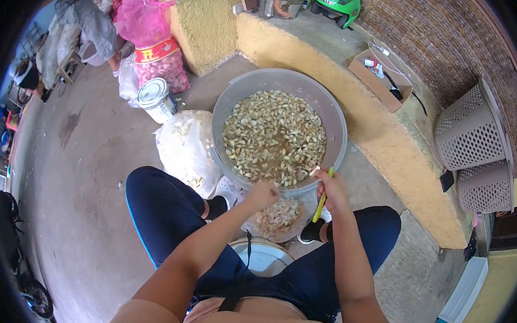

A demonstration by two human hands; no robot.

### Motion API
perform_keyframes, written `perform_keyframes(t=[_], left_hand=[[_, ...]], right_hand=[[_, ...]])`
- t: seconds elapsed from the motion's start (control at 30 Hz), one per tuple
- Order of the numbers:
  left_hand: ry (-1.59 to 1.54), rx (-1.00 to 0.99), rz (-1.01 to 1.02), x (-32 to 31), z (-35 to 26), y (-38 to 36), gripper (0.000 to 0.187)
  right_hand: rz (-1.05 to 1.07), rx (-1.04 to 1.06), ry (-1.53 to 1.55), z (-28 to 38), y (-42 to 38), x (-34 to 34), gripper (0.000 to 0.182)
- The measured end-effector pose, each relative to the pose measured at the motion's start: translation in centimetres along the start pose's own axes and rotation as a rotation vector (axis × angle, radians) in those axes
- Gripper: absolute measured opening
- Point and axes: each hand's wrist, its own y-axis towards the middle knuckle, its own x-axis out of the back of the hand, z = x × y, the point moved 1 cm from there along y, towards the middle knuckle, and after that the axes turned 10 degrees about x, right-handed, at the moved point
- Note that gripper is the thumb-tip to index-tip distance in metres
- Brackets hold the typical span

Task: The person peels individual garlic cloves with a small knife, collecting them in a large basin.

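Observation:
My right hand (335, 193) is closed around a slim yellow knife (322, 201), beside the near right rim of a large grey tub (338, 116). A small pale piece, which looks like a garlic clove (314, 171), shows at its fingertips. My left hand (262, 195) is curled closed at the tub's near edge; what it holds, if anything, is hidden. Many garlic cloves (272, 127) lie in murky water inside the tub. Below my hands, between my feet, a clear plastic bag holds papery garlic skins (280, 215).
Left of the tub stand a white plastic bag (188, 149), a lidded bucket (157, 100) and a pink mesh sack (161, 71). A low yellow ledge (382, 136) curves along the right, bearing a cardboard box (381, 80), a green helmet (337, 6) and perforated baskets (473, 135).

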Motion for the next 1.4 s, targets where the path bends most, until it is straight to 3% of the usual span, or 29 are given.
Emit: perform_keyframes(t=[0.1,0.2,0.3,0.4,0.5,0.6,0.63,0.77,0.83,1.0,1.1,1.13,1.23,1.27,1.33,1.4], left_hand=[[0.310,-0.215,-0.099,-3.2,2.4,-0.2,0.019],[0.355,-0.134,-0.131,-5.4,4.6,0.3,0.018],[0.489,-0.042,-0.017,-5.8,5.1,0.7,0.018],[0.438,0.093,0.104,-5.3,4.6,0.3,0.019],[0.321,0.199,0.037,-4.7,3.8,-0.7,0.020],[-0.019,0.560,0.216,-3.1,2.0,-1.9,0.025],[-0.107,0.431,0.249,-3.3,2.4,-1.7,0.026],[-0.437,-0.104,0.367,-6.0,6.5,0.3,0.035],[-0.556,-0.158,0.385,-5.1,6.0,-0.3,0.037],[-0.765,0.263,0.340,0.1,0.4,-3.7,0.032],[-0.841,0.465,0.226,-1.0,4.5,-0.2,0.019],[-0.926,0.391,0.181,0.2,2.6,-1.5,0.009],[-0.856,0.445,0.252,1.9,-0.3,-2.2,0.022],[-0.782,0.378,0.216,1.5,-0.3,-1.9,0.019],[-0.944,0.260,0.084,1.6,-0.4,-1.4,0.016],[-1.105,0.158,0.042,2.6,-1.3,-1.3,0.014]], right_hand=[[-0.001,0.038,-0.090,0.8,-0.3,-0.8,0.022],[0.049,0.085,-0.170,0.6,-0.2,-1.6,0.021],[0.093,0.102,-0.246,-0.4,0.4,-2.3,0.019],[0.190,0.164,-0.586,-2.0,1.8,-3.0,0.022],[0.328,0.298,-0.932,-4.0,3.3,-4.7,0.024],[0.504,0.365,-1.045,-5.1,3.9,-9.1,0.024],[0.571,0.370,-1.055,-5.8,3.9,-11.0,0.023],[0.615,0.597,-0.894,-8.2,3.6,-19.0,0.027],[0.675,0.474,-0.804,-5.9,2.4,-22.0,0.027],[0.635,0.260,-0.592,-4.2,3.2,-22.5,0.023],[0.601,0.138,-0.346,-3.2,4.3,-18.8,0.020],[0.581,0.133,-0.222,-2.6,4.3,-17.5,0.018],[0.217,0.107,0.040,0.7,4.2,-13.7,0.017],[0.142,0.156,0.172,1.5,4.3,-12.2,0.017],[0.040,0.155,0.384,5.0,3.4,-9.6,0.020],[0.076,0.208,0.254,7.0,2.0,-7.0,0.018]])
